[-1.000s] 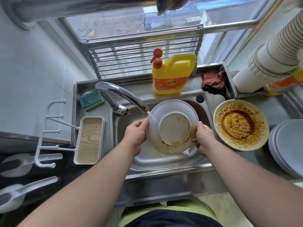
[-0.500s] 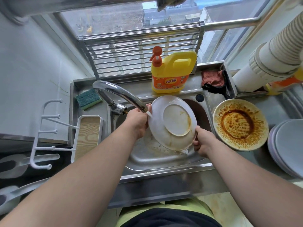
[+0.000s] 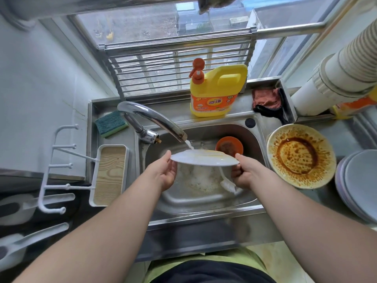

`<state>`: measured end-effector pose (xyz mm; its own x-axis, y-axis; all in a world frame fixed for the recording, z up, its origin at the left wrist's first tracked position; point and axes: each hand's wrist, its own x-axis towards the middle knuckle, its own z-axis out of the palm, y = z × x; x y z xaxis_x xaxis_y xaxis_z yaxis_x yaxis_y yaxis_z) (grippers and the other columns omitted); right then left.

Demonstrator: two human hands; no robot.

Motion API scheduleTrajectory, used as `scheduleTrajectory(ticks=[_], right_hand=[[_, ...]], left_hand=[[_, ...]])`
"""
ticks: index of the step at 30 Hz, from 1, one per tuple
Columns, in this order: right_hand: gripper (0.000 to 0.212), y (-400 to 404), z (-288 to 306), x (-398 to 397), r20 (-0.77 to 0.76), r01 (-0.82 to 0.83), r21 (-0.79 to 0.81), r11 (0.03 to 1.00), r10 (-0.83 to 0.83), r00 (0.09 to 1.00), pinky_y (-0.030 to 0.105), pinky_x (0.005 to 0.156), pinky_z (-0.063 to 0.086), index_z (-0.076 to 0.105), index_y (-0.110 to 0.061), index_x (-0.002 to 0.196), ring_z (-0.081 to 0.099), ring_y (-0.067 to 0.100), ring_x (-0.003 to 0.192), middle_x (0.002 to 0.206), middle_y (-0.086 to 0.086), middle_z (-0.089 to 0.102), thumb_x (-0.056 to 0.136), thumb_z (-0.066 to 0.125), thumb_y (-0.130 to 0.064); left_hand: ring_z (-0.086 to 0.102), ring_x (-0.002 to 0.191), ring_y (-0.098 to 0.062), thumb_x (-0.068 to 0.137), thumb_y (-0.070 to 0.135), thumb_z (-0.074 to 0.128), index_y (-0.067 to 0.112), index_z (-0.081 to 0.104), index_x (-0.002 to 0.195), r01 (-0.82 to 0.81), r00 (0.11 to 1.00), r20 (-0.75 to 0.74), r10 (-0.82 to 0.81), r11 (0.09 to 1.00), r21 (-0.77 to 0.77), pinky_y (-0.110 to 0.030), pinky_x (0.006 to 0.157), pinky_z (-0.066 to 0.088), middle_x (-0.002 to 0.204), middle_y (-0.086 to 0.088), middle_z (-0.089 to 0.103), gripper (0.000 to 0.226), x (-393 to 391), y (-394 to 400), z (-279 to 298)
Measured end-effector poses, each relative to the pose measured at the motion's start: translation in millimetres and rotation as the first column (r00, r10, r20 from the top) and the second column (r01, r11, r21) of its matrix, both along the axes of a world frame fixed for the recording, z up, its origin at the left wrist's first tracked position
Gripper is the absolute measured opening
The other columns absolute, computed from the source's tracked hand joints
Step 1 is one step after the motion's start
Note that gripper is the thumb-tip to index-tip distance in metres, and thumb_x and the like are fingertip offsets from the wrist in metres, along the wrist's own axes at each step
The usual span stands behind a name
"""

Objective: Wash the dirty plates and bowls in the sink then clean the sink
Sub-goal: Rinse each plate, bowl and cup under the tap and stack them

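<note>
Rinsing away, the white plate (image 3: pixel 204 159) is gripped at opposite rims by left hand (image 3: pixel 164 174) and right hand (image 3: pixel 242 172), kept flat-ish so faucet (image 3: pixel 151 119) water sheets across it.

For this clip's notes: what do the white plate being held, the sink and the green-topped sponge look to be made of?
White plate: glossy, thin-rimmed, likely melamine or glazed ceramic; the look leaves it open.
Sink: stainless steel, brushed grey with soft reflections.
Sponge: foam, with a rough dark green scouring layer over a pale yellow-green base.
</note>
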<state>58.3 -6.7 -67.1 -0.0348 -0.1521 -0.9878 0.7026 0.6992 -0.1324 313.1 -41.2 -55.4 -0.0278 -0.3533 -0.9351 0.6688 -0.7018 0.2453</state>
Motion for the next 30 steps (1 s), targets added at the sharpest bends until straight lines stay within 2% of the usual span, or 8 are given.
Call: scheduleTrajectory(ticks=[5,8,11,14,20,23,26,30], right_hand=[[0.022,-19.5,0.4,14.3,-0.151,-0.088,-0.039,0.995,0.081,0.985,0.016,0.031,0.024,0.059,-0.02,0.09,0.036,0.004,0.031,0.051,-0.002,0.053,0.109,0.054,-0.03],[0.021,-25.0,-0.3,18.5,-0.269,-0.135,-0.046,0.99,0.118,0.956,0.016,0.036,0.027,0.066,-0.017,0.098,0.035,0.005,0.035,0.063,-0.001,0.055,0.108,0.051,-0.027],[0.022,-26.7,4.3,22.2,-0.304,-0.109,-0.049,0.993,0.089,0.948,0.018,0.038,0.03,0.066,-0.014,0.102,0.037,0.006,0.038,0.068,0.002,0.055,0.108,0.05,-0.027],[0.022,-29.9,11.2,32.4,-0.306,-0.082,-0.074,0.994,0.056,0.95,0.018,0.038,0.029,0.066,-0.012,0.103,0.039,0.007,0.04,0.068,0.003,0.058,0.108,0.049,-0.025],[0.031,-37.0,31.1,75.6,-0.363,-0.144,-0.115,0.983,0.093,0.927,0.02,0.039,0.038,0.062,-0.007,0.1,0.053,0.012,0.046,0.063,0.009,0.064,0.111,0.046,-0.031],[0.029,-36.7,38.1,93.3,-0.4,-0.242,-0.152,0.958,0.164,0.902,0.023,0.048,0.044,0.058,-0.01,0.106,0.057,0.014,0.053,0.069,0.012,0.067,0.111,0.046,-0.036],[0.025,-30.1,46.4,104.8,-0.448,-0.331,-0.195,0.923,0.217,0.868,0.025,0.051,0.046,0.055,-0.013,0.11,0.058,0.012,0.051,0.077,0.011,0.069,0.112,0.044,-0.036],[0.025,-17.2,49.3,112.2,-0.558,-0.515,-0.225,0.827,0.324,0.764,0.031,0.06,0.05,0.054,-0.016,0.113,0.061,0.008,0.048,0.096,0.011,0.069,0.111,0.042,-0.038]], left_hand=[[0.073,0.054,-0.016,0.107,0.009,0.057,-0.006,0.062,0.103,-0.049,0.998,-0.044,0.046,0.997,-0.06,-0.022,0.049,0.058,0.067,-0.014,0.075,0.016,5.7,0.2,-0.3],[0.077,0.072,-0.018,0.101,0.005,0.065,-0.008,0.067,0.112,0.013,0.999,-0.051,-0.018,0.996,-0.091,-0.023,0.056,0.061,0.084,-0.015,0.077,0.017,6.0,-1.4,1.6],[0.075,0.088,-0.021,0.102,0.005,0.065,-0.008,0.066,0.121,0.035,0.999,-0.029,-0.038,0.995,-0.089,-0.025,0.057,0.061,0.098,-0.017,0.075,0.024,6.0,-2.5,0.7],[0.077,0.079,-0.021,0.105,0.006,0.06,-0.007,0.066,0.12,0.017,0.999,-0.028,-0.019,0.997,-0.082,-0.024,0.055,0.061,0.091,-0.017,0.077,0.021,6.4,-2.4,-0.1],[0.074,0.053,-0.02,0.107,0.006,0.054,-0.007,0.061,0.098,-0.119,0.993,-0.002,0.119,0.991,-0.052,-0.025,0.049,0.06,0.065,-0.015,0.074,0.018,13.1,-1.1,-4.9],[0.072,0.05,-0.02,0.107,0.002,0.053,-0.008,0.06,0.094,-0.154,0.988,0.012,0.154,0.988,-0.006,-0.023,0.048,0.059,0.067,-0.015,0.072,0.018,24.9,2.4,-14.1],[0.071,0.049,-0.019,0.102,-0.007,0.044,-0.008,0.06,0.091,-0.151,0.988,0.016,0.15,0.987,0.062,-0.02,0.048,0.058,0.066,-0.015,0.071,0.02,33.2,10.2,-23.0],[0.07,0.048,-0.022,0.097,-0.013,0.039,-0.008,0.062,0.097,-0.109,0.993,0.067,0.1,0.983,0.148,-0.021,0.045,0.057,0.072,-0.017,0.072,0.024,36.8,22.2,-36.0]])
